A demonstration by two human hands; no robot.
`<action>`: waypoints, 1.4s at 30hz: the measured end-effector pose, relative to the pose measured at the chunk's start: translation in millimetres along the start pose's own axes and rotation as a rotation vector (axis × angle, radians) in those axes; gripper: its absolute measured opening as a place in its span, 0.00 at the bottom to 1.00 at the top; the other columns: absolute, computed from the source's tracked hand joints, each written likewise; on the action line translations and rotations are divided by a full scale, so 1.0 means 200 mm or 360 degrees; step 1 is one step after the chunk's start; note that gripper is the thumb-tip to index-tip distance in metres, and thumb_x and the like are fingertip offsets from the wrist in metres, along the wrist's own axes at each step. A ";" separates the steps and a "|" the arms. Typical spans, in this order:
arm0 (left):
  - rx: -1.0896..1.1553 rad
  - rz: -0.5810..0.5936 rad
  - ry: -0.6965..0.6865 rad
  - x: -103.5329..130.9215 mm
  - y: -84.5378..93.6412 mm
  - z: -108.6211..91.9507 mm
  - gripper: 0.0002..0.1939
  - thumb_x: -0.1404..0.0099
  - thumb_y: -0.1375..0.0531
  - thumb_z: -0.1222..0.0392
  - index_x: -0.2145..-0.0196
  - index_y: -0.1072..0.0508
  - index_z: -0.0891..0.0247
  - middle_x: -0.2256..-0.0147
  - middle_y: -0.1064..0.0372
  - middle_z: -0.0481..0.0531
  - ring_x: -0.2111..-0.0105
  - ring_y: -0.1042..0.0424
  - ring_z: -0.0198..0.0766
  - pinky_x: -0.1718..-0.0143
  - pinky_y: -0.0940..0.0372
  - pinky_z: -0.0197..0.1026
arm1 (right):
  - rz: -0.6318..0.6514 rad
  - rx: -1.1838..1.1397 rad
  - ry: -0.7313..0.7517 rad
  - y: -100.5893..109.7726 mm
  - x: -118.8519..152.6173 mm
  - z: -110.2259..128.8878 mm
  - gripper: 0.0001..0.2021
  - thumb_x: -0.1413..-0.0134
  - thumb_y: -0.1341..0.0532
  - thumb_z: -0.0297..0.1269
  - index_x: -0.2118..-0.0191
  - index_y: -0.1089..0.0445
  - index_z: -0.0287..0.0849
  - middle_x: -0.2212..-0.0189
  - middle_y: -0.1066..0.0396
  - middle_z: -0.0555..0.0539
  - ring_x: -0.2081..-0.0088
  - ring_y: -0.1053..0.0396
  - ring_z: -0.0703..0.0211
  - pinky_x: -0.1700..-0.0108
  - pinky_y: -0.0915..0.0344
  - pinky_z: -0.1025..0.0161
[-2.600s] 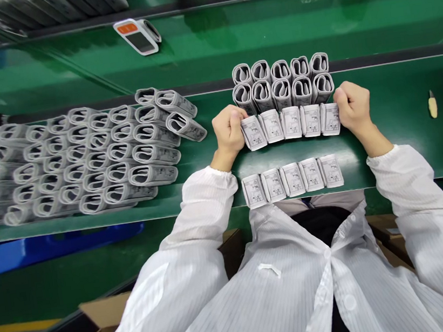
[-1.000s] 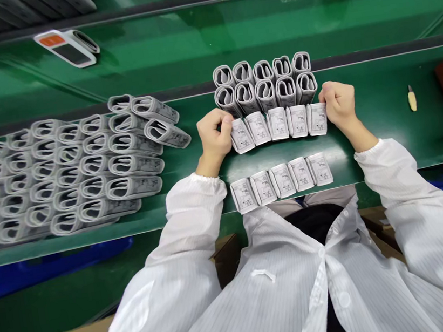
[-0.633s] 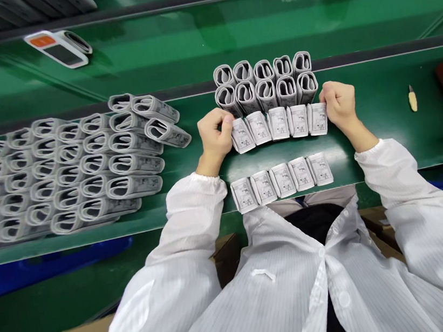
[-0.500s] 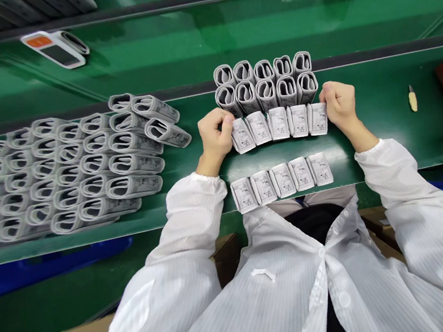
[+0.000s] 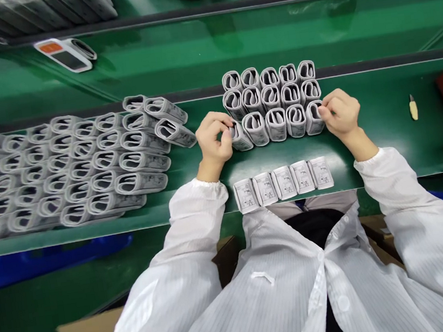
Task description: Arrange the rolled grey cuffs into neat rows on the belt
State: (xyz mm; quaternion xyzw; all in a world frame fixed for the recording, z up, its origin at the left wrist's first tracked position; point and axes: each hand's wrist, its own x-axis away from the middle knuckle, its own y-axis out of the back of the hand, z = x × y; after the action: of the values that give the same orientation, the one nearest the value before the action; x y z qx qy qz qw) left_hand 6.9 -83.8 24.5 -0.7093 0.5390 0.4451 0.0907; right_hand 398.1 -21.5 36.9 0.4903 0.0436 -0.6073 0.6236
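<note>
While the left hand [image 5: 215, 139] touches one end, the right hand [image 5: 341, 113] touches the other end of a row of five grey rolls [image 5: 277, 131].
Slightly right of the frame's centre, the row stands on the green bench [image 5: 386, 117]; both hands' fingers are curled, but I cannot tell if they pinch. Lower lie five printed rolls [image 5: 284, 182].

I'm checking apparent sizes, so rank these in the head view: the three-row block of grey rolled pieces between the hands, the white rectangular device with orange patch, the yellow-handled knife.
Largest to smallest:
1. Three-row block of grey rolled pieces
2. White rectangular device
3. Yellow-handled knife
</note>
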 end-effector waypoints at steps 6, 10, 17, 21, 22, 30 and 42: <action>-0.0191 -0.0212 0.0267 0.26 0.21 -0.15 0.24 0.25 0.40 0.32 0.64 0.25 0.55 0.56 0.25 0.58 0.51 0.24 0.54 0.44 0.30 0.62 | 0.0086 -0.0049 0.0066 0.10 0.00 0.10 0.27 0.26 0.39 0.68 0.67 0.29 0.49 0.62 0.24 0.44 0.68 0.31 0.53 0.64 0.31 0.52; 0.0115 0.0216 0.0499 0.54 0.41 -0.39 0.33 0.27 0.43 0.21 0.48 0.21 0.52 0.55 0.22 0.59 0.56 0.20 0.53 0.54 0.25 0.57 | 0.0224 -0.0340 0.0010 0.26 0.19 0.26 0.19 0.25 0.35 0.58 0.63 0.25 0.50 0.67 0.26 0.46 0.71 0.33 0.53 0.69 0.33 0.52; -0.0170 0.0863 0.0738 0.63 0.45 -0.62 0.47 0.44 0.22 0.31 0.33 0.28 0.49 0.38 0.23 0.65 0.38 0.22 0.69 0.35 0.28 0.73 | 0.0956 -0.0663 -0.0306 0.40 0.54 0.40 0.44 0.49 0.16 0.60 0.29 0.28 0.61 0.43 0.24 0.40 0.68 0.29 0.51 0.68 0.21 0.47; -0.0017 0.0850 0.0684 0.48 0.34 -0.53 0.43 0.39 0.21 0.41 0.33 0.30 0.52 0.36 0.26 0.65 0.37 0.22 0.63 0.41 0.24 0.62 | 0.0650 -0.0473 -0.0219 0.35 0.53 0.35 0.39 0.45 0.18 0.46 0.29 0.28 0.61 0.42 0.25 0.40 0.69 0.30 0.52 0.67 0.20 0.45; 0.0023 0.0827 0.0653 0.45 0.31 -0.51 0.44 0.40 0.21 0.42 0.32 0.31 0.52 0.35 0.26 0.66 0.38 0.22 0.61 0.45 0.23 0.58 | 0.0537 -0.0412 -0.0181 0.33 0.52 0.34 0.40 0.45 0.19 0.44 0.29 0.29 0.61 0.41 0.25 0.40 0.70 0.31 0.52 0.66 0.20 0.45; 0.0152 0.0614 0.0510 0.43 0.25 -0.44 0.43 0.37 0.21 0.37 0.33 0.25 0.58 0.40 0.24 0.66 0.49 0.21 0.49 0.58 0.27 0.45 | 0.0373 -0.0215 -0.0149 0.30 0.53 0.28 0.54 0.44 0.20 0.40 0.17 0.45 0.59 0.34 0.29 0.38 0.62 0.26 0.48 0.60 0.20 0.44; 0.0038 0.0626 0.0456 0.44 0.25 -0.43 0.49 0.34 0.25 0.35 0.23 0.31 0.54 0.36 0.28 0.65 0.52 0.26 0.45 0.58 0.25 0.45 | 0.0422 -0.0163 -0.0156 0.32 0.53 0.30 0.49 0.42 0.22 0.41 0.19 0.42 0.60 0.32 0.32 0.36 0.62 0.27 0.51 0.73 0.26 0.55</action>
State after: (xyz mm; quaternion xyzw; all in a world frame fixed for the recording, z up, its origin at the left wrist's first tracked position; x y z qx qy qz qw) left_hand 11.5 -216.0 28.4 -0.6454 0.6793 0.3427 -0.0669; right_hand 443.7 -151.9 34.6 0.4292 -0.0210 -0.5397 0.7239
